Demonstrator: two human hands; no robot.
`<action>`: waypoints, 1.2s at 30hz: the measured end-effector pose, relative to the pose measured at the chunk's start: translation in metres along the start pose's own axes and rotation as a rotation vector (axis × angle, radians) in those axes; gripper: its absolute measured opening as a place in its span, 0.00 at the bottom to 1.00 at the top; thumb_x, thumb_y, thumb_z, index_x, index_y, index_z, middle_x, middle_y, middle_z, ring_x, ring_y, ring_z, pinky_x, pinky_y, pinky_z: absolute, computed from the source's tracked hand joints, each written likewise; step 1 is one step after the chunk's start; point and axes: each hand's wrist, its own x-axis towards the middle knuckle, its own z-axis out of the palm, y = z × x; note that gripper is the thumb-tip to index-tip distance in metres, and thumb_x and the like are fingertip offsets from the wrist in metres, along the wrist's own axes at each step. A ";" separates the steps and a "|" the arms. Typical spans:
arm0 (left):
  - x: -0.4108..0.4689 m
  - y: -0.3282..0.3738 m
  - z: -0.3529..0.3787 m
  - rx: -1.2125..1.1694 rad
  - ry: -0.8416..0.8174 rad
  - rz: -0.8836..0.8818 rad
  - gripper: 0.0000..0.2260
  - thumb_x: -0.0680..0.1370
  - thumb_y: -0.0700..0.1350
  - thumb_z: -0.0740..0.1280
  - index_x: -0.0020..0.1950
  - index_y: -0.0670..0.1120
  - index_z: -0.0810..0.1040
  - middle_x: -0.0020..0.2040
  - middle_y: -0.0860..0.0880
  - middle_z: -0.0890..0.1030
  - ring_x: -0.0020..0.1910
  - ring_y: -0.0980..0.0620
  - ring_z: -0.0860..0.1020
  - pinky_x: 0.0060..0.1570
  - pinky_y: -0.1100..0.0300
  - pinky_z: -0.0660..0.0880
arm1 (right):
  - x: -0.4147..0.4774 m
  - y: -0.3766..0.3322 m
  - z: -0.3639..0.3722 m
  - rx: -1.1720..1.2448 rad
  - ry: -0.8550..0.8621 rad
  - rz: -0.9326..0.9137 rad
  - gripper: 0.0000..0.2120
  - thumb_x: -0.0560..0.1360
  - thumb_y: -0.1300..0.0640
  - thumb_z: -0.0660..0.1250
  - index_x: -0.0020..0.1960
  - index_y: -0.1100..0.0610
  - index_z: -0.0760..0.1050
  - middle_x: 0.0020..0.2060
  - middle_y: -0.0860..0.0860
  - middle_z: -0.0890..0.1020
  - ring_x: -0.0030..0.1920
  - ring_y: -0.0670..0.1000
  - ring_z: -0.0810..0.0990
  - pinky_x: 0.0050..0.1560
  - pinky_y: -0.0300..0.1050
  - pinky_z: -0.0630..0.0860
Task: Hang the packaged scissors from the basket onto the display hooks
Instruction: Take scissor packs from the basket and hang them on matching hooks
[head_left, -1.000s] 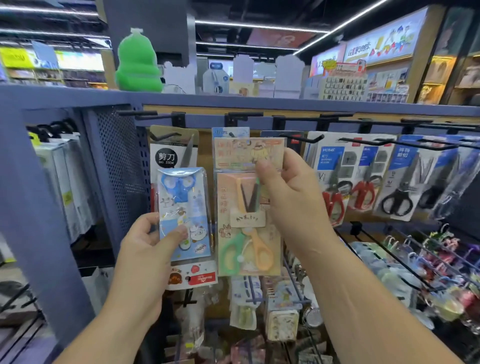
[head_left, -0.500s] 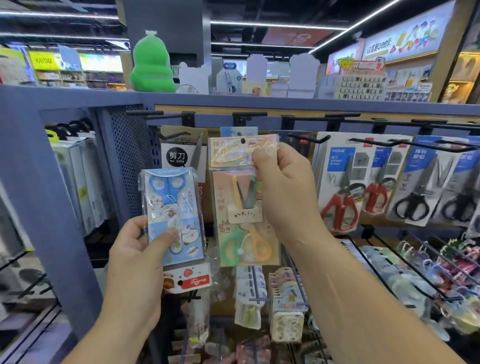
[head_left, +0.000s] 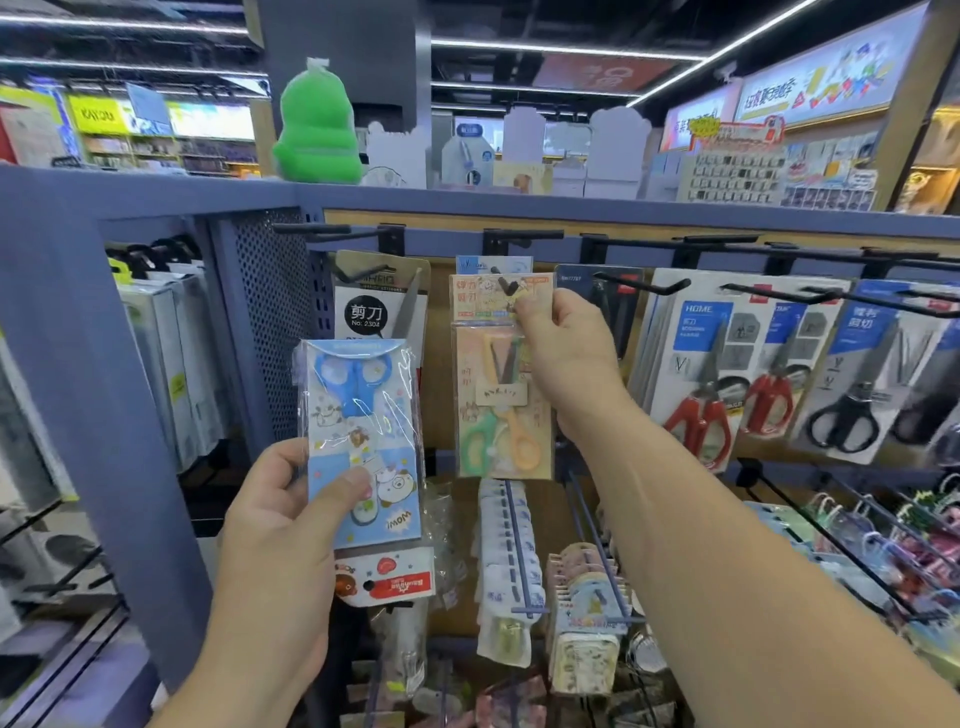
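Nearest, the left hand (head_left: 283, 525) gripped the blue scissors pack (head_left: 358, 415) by its lower edge. Farther right, the right hand (head_left: 569, 358) pinched the top of the orange-green scissors pack (head_left: 498, 415), its header threaded over a display hook (head_left: 505, 285).

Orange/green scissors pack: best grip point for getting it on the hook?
Pinch the orange/green scissors pack by its flat header card, from the right edge, as the right hand does. The pack is upright; that side likely keeps fingers clear of the hang hole at the hook.
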 end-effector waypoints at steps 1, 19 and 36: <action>0.000 0.000 0.000 0.001 -0.008 -0.008 0.07 0.80 0.35 0.69 0.56 0.44 0.78 0.49 0.45 0.89 0.41 0.47 0.88 0.32 0.56 0.83 | 0.008 0.001 0.003 -0.046 0.005 0.005 0.11 0.85 0.46 0.61 0.54 0.49 0.79 0.49 0.47 0.86 0.50 0.50 0.86 0.51 0.54 0.83; 0.009 0.023 0.017 0.700 -0.629 0.012 0.11 0.70 0.42 0.83 0.44 0.56 0.86 0.39 0.48 0.87 0.36 0.52 0.85 0.41 0.56 0.80 | -0.078 -0.007 -0.059 -0.458 -0.574 -0.376 0.07 0.72 0.47 0.80 0.48 0.47 0.86 0.42 0.39 0.85 0.47 0.38 0.83 0.47 0.33 0.78; 0.018 0.013 0.068 0.050 -0.213 0.089 0.06 0.76 0.38 0.74 0.41 0.47 0.85 0.43 0.42 0.88 0.39 0.45 0.87 0.33 0.50 0.84 | -0.099 0.018 -0.063 -0.068 -0.440 -0.071 0.03 0.79 0.57 0.74 0.48 0.50 0.84 0.42 0.48 0.87 0.42 0.48 0.85 0.46 0.47 0.82</action>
